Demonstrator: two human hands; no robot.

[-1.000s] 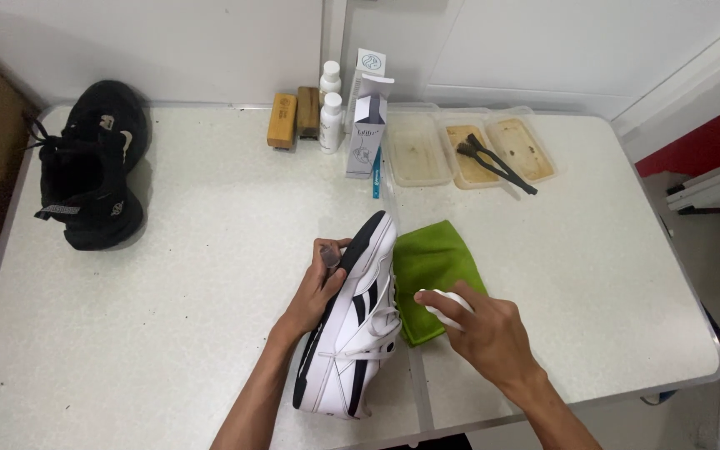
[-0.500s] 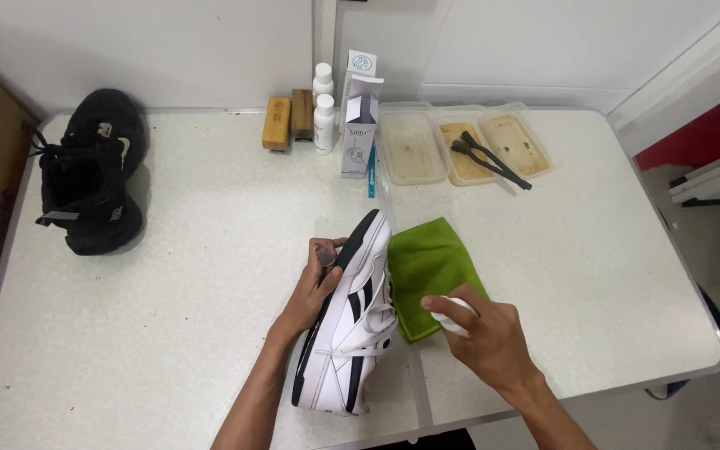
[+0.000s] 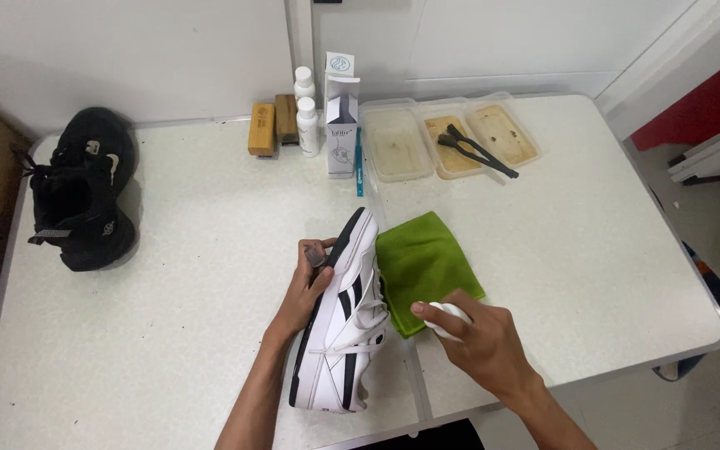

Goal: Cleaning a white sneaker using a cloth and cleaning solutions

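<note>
Gripping the white shoe [image 3: 342, 321] by its sole edge, the left hand [image 3: 304, 287] has its fingers curled round it and holds it tipped on its side on the table [image 3: 193, 333]. The right hand [image 3: 481, 337] is closed round a small white bottle [image 3: 446, 316] — just right of the shoe, over the near edge of a green cloth [image 3: 425, 260]. Beyond the hands stand bottles [image 3: 307, 127] and trays [image 3: 397, 143]; far to the left — a black shoe [image 3: 83, 200].

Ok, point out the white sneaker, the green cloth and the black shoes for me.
white sneaker [image 3: 345, 333]: head view, on its laced upper.
green cloth [image 3: 422, 262]: head view, on the middle of the fabric.
black shoes [image 3: 85, 196]: head view, on the upper of the pair at the table's left.
</note>
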